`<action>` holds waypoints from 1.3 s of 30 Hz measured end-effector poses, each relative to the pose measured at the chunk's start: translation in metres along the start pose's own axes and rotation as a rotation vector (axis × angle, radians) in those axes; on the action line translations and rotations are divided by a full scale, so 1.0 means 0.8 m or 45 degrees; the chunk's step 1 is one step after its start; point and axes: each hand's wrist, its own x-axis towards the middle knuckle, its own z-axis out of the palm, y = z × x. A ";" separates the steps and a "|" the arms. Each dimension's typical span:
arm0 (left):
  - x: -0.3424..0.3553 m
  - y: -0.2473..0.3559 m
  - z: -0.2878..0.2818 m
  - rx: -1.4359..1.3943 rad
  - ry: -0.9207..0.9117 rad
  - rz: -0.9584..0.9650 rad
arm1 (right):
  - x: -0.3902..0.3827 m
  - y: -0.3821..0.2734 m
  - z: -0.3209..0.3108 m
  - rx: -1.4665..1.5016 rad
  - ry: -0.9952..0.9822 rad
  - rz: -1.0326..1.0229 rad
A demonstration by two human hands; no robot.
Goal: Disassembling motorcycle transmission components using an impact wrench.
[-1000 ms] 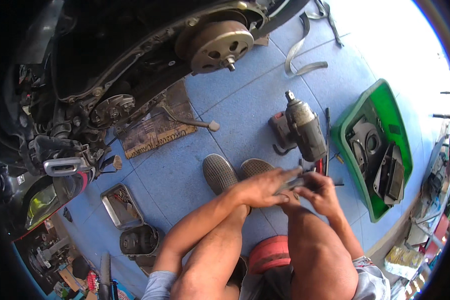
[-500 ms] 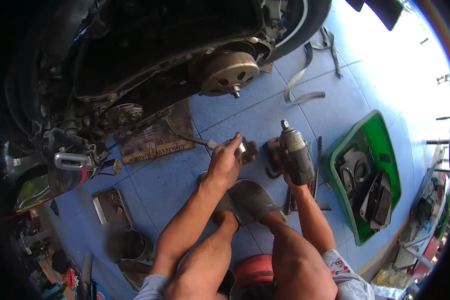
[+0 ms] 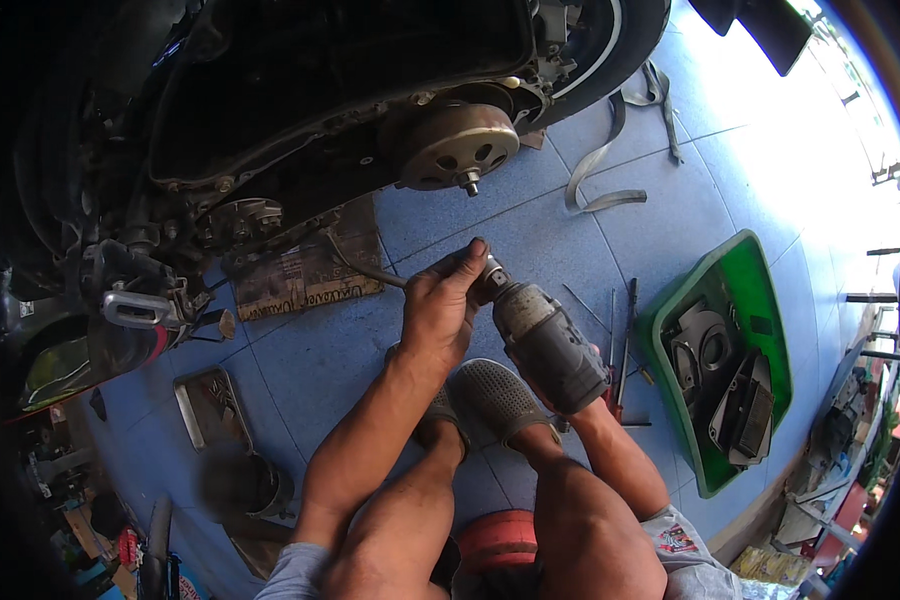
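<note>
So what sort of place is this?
Probably a motorbike repair shop: a partly stripped motorbike with a bare drum, a power wrench in use by the seated person, and a green bin of loose parts on the floor.

Motorcycle workshop: exposed clutch drum (image 3: 470,152), impact wrench (image 3: 555,345), parts bin (image 3: 748,275).

The left forearm (image 3: 365,430) slants up and inward from the lower left, elbow bent, to the left hand (image 3: 440,305), which is curled closed with its thumb (image 3: 469,262) pointing forward, away from the body. The right forearm (image 3: 625,465) angles inward from the lower right; the right hand (image 3: 591,413), gripping, is mostly hidden. The bare legs (image 3: 595,515) stand apart, knees bent.
</note>
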 end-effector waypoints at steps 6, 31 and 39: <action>0.008 0.005 -0.001 0.312 0.167 0.160 | 0.005 0.000 -0.007 0.227 0.059 -0.096; 0.023 0.056 0.038 0.289 0.047 0.290 | 0.092 -0.021 0.035 0.034 0.361 -0.185; 0.036 0.054 0.028 0.076 0.000 0.160 | 0.101 -0.026 0.040 0.075 0.404 -0.140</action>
